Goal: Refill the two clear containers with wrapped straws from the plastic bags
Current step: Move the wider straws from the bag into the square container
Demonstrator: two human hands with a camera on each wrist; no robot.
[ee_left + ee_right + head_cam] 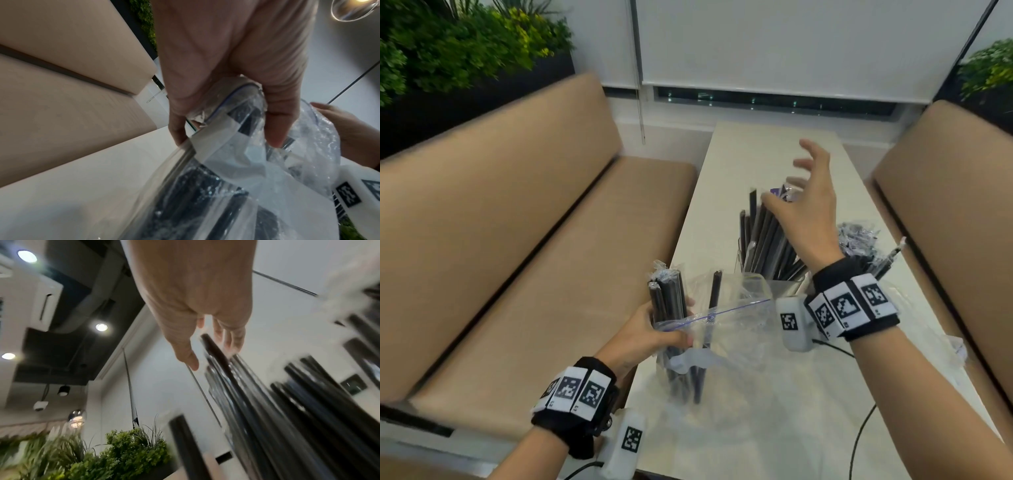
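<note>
**Straw refill: holdings, largest first**

- Surface [726, 438] — pale and long, set between two tan bench seats; it carries everything you need within one reach.
- Plastic bag [726, 329] — zip-top, mouth up and open. You stand it upright so the wrapped straws [671, 294] inside stay bundled and easy to draw from the top.
- Clear container [774, 270] — beyond the bag, already holding a leaning fan of dark straws [763, 233]. A second heap of wrapped straws [859, 243] lies to its right; whether that sits in the other container cannot be told.
- Left hand [654, 329] — fingers and thumb curled round the bag's neck and the straws in it, likely to brace the bag while the other hand works.
- Right hand [808, 209] — spread wide above the container's straws, gripping nothing; the thumb is near their tips, though contact cannot be told — probably poised to gather or level them.
</note>
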